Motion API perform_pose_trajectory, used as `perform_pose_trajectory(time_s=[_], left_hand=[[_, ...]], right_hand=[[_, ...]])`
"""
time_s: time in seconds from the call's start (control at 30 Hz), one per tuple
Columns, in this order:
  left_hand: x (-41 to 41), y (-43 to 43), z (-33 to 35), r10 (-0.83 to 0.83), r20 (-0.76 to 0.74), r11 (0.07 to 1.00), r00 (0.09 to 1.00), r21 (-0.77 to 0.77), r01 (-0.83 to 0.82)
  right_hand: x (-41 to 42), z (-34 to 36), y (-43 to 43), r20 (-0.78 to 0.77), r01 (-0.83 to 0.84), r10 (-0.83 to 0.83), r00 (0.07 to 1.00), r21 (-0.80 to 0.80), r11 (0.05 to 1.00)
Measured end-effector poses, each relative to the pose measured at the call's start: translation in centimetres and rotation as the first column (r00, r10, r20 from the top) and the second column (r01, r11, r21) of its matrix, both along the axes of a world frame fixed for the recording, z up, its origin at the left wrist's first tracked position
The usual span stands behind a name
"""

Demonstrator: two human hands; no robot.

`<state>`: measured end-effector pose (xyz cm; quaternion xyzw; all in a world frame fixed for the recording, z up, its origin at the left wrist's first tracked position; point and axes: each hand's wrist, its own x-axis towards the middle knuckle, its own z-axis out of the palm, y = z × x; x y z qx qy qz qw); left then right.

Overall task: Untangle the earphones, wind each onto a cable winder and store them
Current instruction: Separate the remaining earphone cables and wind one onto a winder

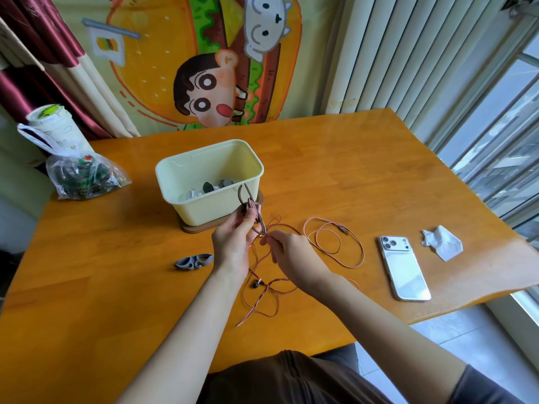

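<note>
I am at the winding step. My left grip [233, 237] is closed around a brown winder [251, 205], held up just in front of the cream box [198, 208]. It seems to carry a few turns of the pink cable [362, 253], though the wraps are too small to be sure. My right grip [287, 249] pinches the cable just below the winder.

Most of the cable lies loose on the surface [116, 287], in loops to the right and near me, with an earbud [256, 284] beside my left wrist. The loops cross each other, so the next move calls for feeding the slack in evenly and watching that no crossing pulls into a knot.

A grey winder [194, 261] lies to the left, unused. The phone [404, 266] and a crumpled tissue [442, 242] sit right of the loops; a dragged cable could catch the phone.
</note>
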<state>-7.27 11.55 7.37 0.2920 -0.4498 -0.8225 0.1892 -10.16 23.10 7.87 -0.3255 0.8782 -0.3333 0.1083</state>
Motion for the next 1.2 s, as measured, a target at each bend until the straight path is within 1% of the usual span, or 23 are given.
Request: perform_pose_trajectory(time_s=[0.1, 0.2, 0.23, 0.27, 0.3, 0.33, 0.37, 0.4, 0.43, 0.47, 0.53, 0.63, 0.73, 0.8, 0.83, 0.93, 1.0, 1.1, 1.17, 1.2], left_hand=[[0.1, 0.1, 0.3, -0.03, -0.033, 0.996, 0.999, 0.08, 0.032], [0.0, 0.0, 0.2, -0.024, -0.027, 0.998, 0.999, 0.056, 0.025], [0.0, -0.1, 0.0, -0.022, -0.016, 0.999, 1.0, 0.024, 0.022], [0.1, -0.2, -0.3, -0.023, -0.003, 0.999, 1.0, -0.039, 0.023], [0.1, -0.5, -0.7, -0.025, 0.028, 0.984, 0.999, -0.174, 0.029], [0.2, -0.8, -1.1, -0.018, 0.081, 0.928, 0.997, -0.37, 0.047], [0.4, -1.3, -1.5, -0.01, 0.137, 0.824, 0.99, -0.561, 0.086], [0.6, -1.7, -1.9, -0.013, 0.179, 0.71, 0.984, -0.691, 0.135], [0.8, -2.1, -2.1, -0.041, 0.204, 0.628, 0.978, -0.756, 0.184], [1.0, -2.4, -2.3, -0.096, 0.22, 0.585, 0.971, -0.777, 0.234], [1.5, -2.8, -2.4, -0.209, 0.278, 0.537, 0.937, -0.769, 0.348], [1.6, -2.8, -2.6, -0.374, 0.384, 0.493, 0.844, -0.688, 0.532], [1.6, -2.3, -2.1, -0.528, 0.384, 0.495, 0.758, -0.586, 0.642], [1.6, -2.2, -1.5, -0.594, 0.353, 0.504, 0.723, -0.537, 0.676], [1.7, -2.2, -1.3, -0.615, 0.329, 0.52, 0.717, -0.514, 0.682], [2.0, -2.1, -0.7, -0.664, 0.19, 0.616, 0.724, -0.409, 0.673], [2.0, -1.8, -0.4, -0.666, 0.076, 0.682, 0.742, -0.342, 0.646], [1.9, -1.4, -0.3, -0.597, -0.063, 0.788, 0.8, -0.231, 0.571], [1.6, -1.2, -0.2, -0.549, -0.129, 0.831, 0.826, -0.185, 0.524], [1.4, -1.0, -0.1, -0.522, -0.154, 0.851, 0.839, -0.165, 0.499]], right_hand=[[-0.1, 0.1, 0.1, 0.011, -0.01, 0.01, 1.0, 0.02, 1.0], [0.1, 0.1, 0.2, -0.023, -0.002, 0.003, 1.0, 0.028, 1.0], [0.2, 0.1, 0.3, -0.028, -0.004, 0.005, 1.0, 0.028, 1.0], [0.3, 0.1, 0.3, -0.031, -0.009, 0.01, 0.999, 0.03, 1.0], [0.4, 0.2, 0.4, -0.034, -0.019, 0.02, 0.999, 0.035, 0.999], [0.4, 0.3, 0.6, -0.037, -0.031, 0.033, 0.999, 0.042, 0.999], [0.4, 0.5, 0.9, -0.039, -0.044, 0.046, 0.998, 0.052, 0.998], [0.3, 0.8, 1.2, -0.042, -0.051, 0.053, 0.998, 0.062, 0.997], [0.0, 1.2, 1.5, -0.049, -0.053, 0.057, 0.997, 0.076, 0.996], [-0.5, 1.6, 2.0, -0.062, -0.055, 0.061, 0.996, 0.092, 0.994], [-1.9, 2.3, 2.7, -0.093, -0.054, 0.066, 0.993, 0.128, 0.99], [-3.9, 2.8, 3.5, -0.155, -0.023, 0.046, 0.987, 0.148, 0.989], [-5.1, 2.7, 3.9, -0.167, -0.024, 0.043, 0.985, 0.114, 0.993], [-5.5, 2.4, 4.2, -0.153, -0.013, 0.023, 0.988, 0.064, 0.998], [-5.6, 2.3, 4.3, -0.145, -0.003, 0.008, 0.989, 0.029, 1.0], [-5.3, 1.8, 4.2, -0.12, 0.019, -0.025, 0.992, -0.049, 0.999], [-4.6, 1.4, 3.9, -0.025, 0.061, -0.064, 0.998, -0.103, 0.993], [-3.0, 0.8, 3.1, 0.133, 0.113, -0.087, 0.987, -0.201, 0.973], [-1.9, 0.2, 2.5, 0.181, 0.142, -0.102, 0.978, -0.222, 0.965], [-1.5, -0.1, 2.2, 0.179, 0.138, -0.103, 0.978, -0.196, 0.971]])
